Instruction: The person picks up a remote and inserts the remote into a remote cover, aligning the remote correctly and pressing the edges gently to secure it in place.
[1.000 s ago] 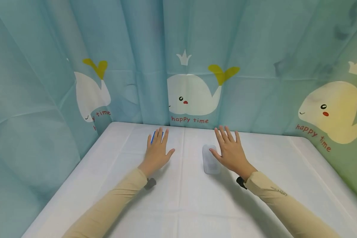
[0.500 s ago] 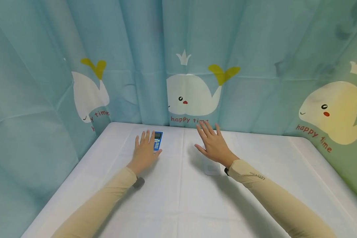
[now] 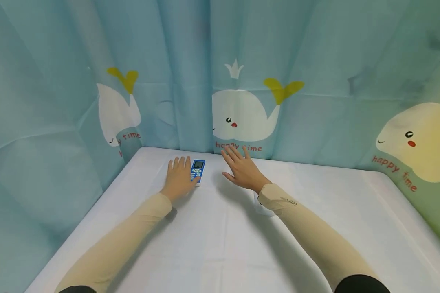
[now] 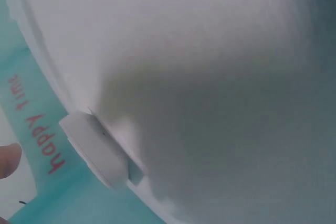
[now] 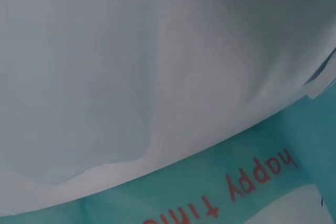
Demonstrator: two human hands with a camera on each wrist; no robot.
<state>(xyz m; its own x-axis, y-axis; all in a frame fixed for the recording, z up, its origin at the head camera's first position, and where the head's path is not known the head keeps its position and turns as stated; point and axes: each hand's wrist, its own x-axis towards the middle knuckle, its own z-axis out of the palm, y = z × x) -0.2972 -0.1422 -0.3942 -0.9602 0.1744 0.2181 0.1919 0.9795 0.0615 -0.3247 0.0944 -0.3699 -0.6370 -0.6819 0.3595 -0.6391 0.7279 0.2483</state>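
In the head view a blue and white remote control (image 3: 197, 169) with a small grey screen lies near the table's back edge. My left hand (image 3: 179, 179) is just left of it, fingers straight, the thumb overlapping the remote's lower keys. The left wrist view shows the remote's pale side (image 4: 100, 148) and a fingertip (image 4: 9, 161) at the left edge. Right of the remote, my right hand (image 3: 245, 173) hovers palm down with fingers spread and holds nothing. Under my right wrist lies a clear, pale plastic case (image 3: 262, 209), mostly hidden by the sleeve; it looms large in the right wrist view.
A white cloth covers the table (image 3: 205, 240). Right behind its back edge and along both sides hangs a blue-green curtain (image 3: 183, 81) printed with white whales. Creases run through the cloth.
Both hands have moved left, the right one further. The remote, first mostly hidden under the left hand, now shows beside it. The right forearm now covers most of the plastic case.
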